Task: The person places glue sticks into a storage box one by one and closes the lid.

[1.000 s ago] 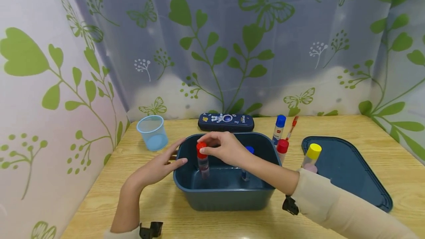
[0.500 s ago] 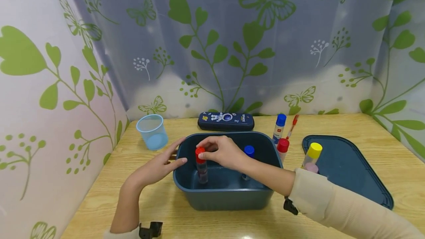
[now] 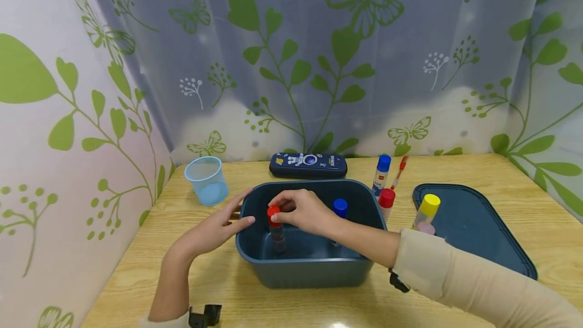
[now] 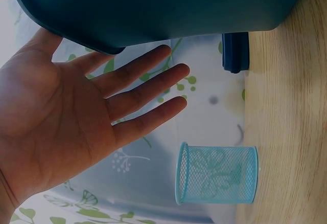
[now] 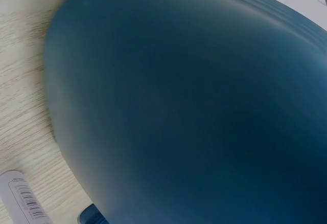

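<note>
Left hand [image 3: 214, 229] is out ahead of the body, palm flat, fingers [image 4: 148, 88] straight and slightly spread, holding nothing. Left forearm bare, angled up and to the right. Right hand [image 3: 302, 211] reaches in from the right, knuckles up, fingers [image 3: 278, 201] curled down in a pinch. Right arm in a beige sleeve.

Two glue sticks [image 3: 276, 229] are stood inside the bin [image 3: 309, 267]; a mesh cup [image 3: 206, 180] is set left, a pencil case [image 3: 307, 165] behind, a lid [image 3: 473, 227] right.

blue mesh cup [image 3: 206, 180], pencil case [image 3: 307, 164], yellow-capped bottle [image 3: 427, 210]
</note>
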Tool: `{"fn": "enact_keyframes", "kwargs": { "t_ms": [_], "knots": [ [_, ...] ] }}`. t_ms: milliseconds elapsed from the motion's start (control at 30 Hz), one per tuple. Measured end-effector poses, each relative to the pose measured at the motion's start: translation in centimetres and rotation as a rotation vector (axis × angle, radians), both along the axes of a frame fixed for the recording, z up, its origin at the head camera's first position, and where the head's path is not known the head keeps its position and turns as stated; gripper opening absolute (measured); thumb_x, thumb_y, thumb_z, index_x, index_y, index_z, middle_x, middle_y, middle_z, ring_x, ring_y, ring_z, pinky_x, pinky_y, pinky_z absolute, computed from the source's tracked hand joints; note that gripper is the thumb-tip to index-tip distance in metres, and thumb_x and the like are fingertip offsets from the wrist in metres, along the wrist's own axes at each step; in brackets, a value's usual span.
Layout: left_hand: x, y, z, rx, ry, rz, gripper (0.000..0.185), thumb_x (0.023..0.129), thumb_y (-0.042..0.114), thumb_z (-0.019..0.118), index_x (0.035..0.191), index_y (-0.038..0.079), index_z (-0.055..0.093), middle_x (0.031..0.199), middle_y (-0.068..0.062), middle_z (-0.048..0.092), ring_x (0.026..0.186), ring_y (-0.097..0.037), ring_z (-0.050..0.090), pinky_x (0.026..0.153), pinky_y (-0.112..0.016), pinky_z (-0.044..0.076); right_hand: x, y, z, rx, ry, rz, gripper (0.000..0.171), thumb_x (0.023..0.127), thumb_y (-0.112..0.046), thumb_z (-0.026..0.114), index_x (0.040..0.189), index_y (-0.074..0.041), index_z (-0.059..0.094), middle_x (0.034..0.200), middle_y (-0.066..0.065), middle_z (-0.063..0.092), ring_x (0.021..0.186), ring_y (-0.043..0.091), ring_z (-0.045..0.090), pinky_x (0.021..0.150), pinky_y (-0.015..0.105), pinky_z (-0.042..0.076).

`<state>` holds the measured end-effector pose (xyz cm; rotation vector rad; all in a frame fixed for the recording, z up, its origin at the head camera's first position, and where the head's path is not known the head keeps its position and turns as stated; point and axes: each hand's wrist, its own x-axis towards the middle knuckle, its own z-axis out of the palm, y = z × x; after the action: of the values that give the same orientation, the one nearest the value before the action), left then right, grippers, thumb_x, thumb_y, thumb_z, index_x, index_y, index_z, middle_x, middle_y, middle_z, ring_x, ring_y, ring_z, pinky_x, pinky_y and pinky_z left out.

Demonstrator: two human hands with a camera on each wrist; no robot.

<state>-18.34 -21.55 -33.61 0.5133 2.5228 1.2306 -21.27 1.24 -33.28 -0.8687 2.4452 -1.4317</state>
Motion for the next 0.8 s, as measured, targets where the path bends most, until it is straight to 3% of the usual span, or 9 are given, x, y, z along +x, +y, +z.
{"fn": "enact_keyframes", "kwargs": {
  "t_ms": [567,800],
  "knots": [
    [0.0,0.1,0.0,0.007,-0.012,-0.003,0.066,0.096,0.037,0.047,0.149,0.023,0.011,0.145,-0.015,0.026,0.126,-0.037,0.032,0.094,-0.053,0.035,-0.1,0.3,0.2,0.072,-0.011,0.046,0.024,0.086,-0.012,0.066,0.108,-0.004,0.063,0.1,0.006,0.063,0.09,0.018,0.061,0.077,0.026,0.05],
    [0.0,0.1,0.0,-0.001,-0.012,0.002,0.066,0.096,0.039,0.046,0.149,0.022,0.01,0.144,-0.017,0.027,0.126,-0.036,0.032,0.095,-0.054,0.033,-0.1,1.2,1.6,0.043,-0.003,0.088,0.034,0.088,-0.015,0.064,0.119,-0.001,0.058,0.111,0.011,0.061,0.098,0.02,0.06,0.082,0.028,0.047]
  ]
}}
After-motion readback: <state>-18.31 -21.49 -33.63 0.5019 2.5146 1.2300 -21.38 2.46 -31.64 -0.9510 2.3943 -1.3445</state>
